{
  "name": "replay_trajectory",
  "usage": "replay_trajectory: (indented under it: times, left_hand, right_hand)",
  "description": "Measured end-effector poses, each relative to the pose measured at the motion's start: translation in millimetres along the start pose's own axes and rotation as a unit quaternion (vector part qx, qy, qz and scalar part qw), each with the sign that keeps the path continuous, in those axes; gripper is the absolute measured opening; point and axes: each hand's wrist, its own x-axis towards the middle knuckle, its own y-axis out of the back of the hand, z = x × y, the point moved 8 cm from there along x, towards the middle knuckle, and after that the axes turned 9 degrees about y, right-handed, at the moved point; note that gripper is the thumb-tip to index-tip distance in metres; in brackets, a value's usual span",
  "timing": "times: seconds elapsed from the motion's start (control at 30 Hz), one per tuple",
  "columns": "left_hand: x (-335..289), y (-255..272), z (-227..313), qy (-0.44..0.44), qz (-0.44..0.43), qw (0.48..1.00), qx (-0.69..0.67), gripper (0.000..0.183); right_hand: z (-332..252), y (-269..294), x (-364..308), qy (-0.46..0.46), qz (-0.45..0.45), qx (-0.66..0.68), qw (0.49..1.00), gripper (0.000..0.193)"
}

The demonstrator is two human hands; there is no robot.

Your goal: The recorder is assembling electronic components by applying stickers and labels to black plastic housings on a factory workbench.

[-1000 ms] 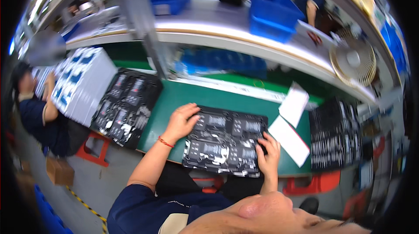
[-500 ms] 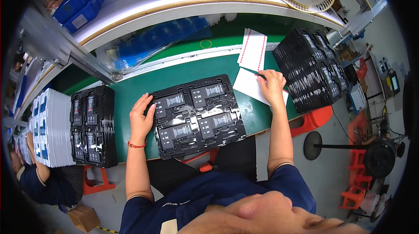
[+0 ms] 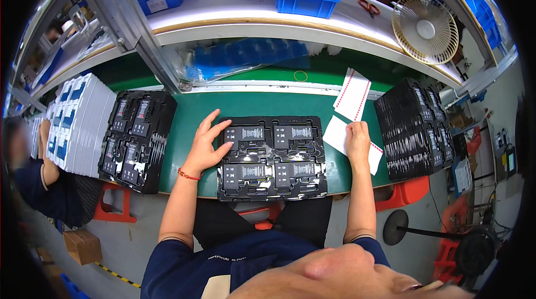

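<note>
Left hand (image 3: pixel 206 147) spread at tray (image 3: pixel 270 157); right hand (image 3: pixel 358 141) over sheet (image 3: pixel 336 134), pinch unclear; stacks (image 3: pixel 394 137) flank.

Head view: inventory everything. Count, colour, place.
table: 1, green, centre
tray: 1, black, on table
cells: 4, black, in tray
sheets: 2, white with red-dotted edges, right of tray
tray stacks: 2, black, either side of tray
tall stack: 1, white and blue, far left
shelf: 1, white, behind table
bins: 4+, blue, on shelf
film: count unclear, blue, under shelf
scissors: 1, red-handled, on shelf
fan: 1, cream, upper right
stools: several, red, below
carton: 1, brown, lower left
co-worker: 1, dark-blue-clad, far left
left hand: 1, bare, at tray's left edge
right hand: 1, bare, on lower sheet
</note>
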Motion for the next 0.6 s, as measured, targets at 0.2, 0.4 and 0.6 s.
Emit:
replay_trajectory:
  times: [0.2, 0.4, 0.6]
  left_hand:
    - [-2.3, -11.8, 13.5, -0.043, -0.115, 0.992, 0.013, 0.058]
    - [1.3, -9.3, 11.1, -0.075, -0.107, 0.991, 0.041, 0.05]
    - [18.7, -13.6, 34.6, -0.147, -0.187, 0.966, 0.102, 0.039]
  right_hand:
    - [-9.5, 19.2, -17.0, 0.0, -0.009, 0.08, 0.997, 0.005]
    - [-5.6, 14.8, -21.7, -0.085, -0.01, 0.248, 0.965, 0.006]
    - [-109.2, -16.7, 42.6, -0.014, -0.133, 0.426, 0.895, 0.005]
